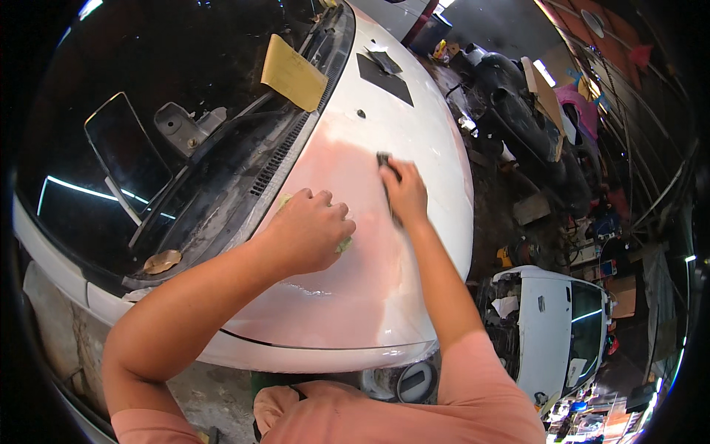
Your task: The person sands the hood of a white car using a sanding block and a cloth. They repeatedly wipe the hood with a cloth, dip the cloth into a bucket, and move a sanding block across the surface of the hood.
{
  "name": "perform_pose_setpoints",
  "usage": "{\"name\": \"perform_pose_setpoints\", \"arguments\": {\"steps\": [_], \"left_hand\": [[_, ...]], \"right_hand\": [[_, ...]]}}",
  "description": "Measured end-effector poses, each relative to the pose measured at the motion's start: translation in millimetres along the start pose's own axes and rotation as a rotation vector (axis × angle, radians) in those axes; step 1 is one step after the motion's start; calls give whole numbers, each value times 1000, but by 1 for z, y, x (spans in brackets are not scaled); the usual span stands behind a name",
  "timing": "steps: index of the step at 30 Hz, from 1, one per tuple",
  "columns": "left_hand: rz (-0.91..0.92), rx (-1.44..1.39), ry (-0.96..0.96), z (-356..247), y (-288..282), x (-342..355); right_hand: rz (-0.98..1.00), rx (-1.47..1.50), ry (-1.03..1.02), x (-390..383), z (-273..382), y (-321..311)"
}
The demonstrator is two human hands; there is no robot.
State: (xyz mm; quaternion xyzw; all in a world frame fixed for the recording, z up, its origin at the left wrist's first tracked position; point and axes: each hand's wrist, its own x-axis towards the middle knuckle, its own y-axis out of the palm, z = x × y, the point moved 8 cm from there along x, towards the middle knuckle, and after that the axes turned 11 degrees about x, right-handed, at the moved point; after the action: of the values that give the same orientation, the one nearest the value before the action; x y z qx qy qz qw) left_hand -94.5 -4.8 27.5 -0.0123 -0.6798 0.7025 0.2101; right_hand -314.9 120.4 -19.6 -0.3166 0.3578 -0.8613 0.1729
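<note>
Right hand (405, 194): fingers closed over a dark block (382, 158), too blurred to make out fully; probably stiff and light, best gripped along its sides.
Left hand (310, 228): fingers curled round a yellow-green pad (345, 244), likely soft and squeezable; hold it from above.
Hood (444, 163): under both hands, white with a pink patch (333, 303), looks wet, likely slippery.
Yellow sheet (294, 72): at the edge of the windshield (214, 44).

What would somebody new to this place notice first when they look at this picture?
Probably the big pink patch on the white car hood, mid-picture, with the left hand over it holding a yellow-green pad and the right hand gripping a dark block near its edge. Next might come the yellow sheet by the windshield's base, upper left of centre, and the white vehicle at lower right.
</note>
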Motion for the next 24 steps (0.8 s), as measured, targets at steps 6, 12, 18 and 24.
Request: {"name": "perform_pose_setpoints", "arguments": {"steps": [6, 12, 18, 24], "left_hand": [[29, 29, -27, 6, 6, -7], [18, 18, -19, 1, 3, -3], [62, 32, -16, 3, 5, -2], [10, 17, -37, 5, 6, -7]], "right_hand": [[51, -16, 10, -19, 11, 13], [21, -20, -60, -7, 4, 4], [-20, -30, 72, 6, 5, 14], [112, -18, -64, -76, 36, -12]]}}
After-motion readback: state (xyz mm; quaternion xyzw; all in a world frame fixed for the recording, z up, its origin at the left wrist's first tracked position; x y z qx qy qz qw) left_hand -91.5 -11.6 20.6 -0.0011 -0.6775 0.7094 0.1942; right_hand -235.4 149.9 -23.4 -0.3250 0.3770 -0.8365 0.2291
